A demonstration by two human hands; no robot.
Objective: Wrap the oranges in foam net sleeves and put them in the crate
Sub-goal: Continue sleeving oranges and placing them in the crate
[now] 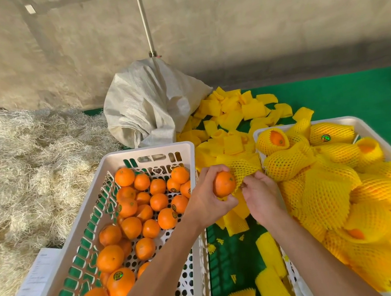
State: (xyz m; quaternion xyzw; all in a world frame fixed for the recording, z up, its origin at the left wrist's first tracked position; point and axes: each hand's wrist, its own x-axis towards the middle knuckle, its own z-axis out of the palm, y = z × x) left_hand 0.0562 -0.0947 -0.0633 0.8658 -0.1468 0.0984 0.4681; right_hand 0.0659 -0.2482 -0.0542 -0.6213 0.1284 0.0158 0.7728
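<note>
My left hand grips a bare orange between the two crates. My right hand pinches the edge of a yellow foam net sleeve that is stretched against the orange's right side. The white crate on the left holds several unwrapped oranges. The white crate on the right is piled with several oranges wrapped in yellow sleeves.
Loose flat yellow sleeves lie on the green mat behind and between the crates. A white woven sack stands at the back. Pale straw covers the left side. Printed papers lie under the left crate.
</note>
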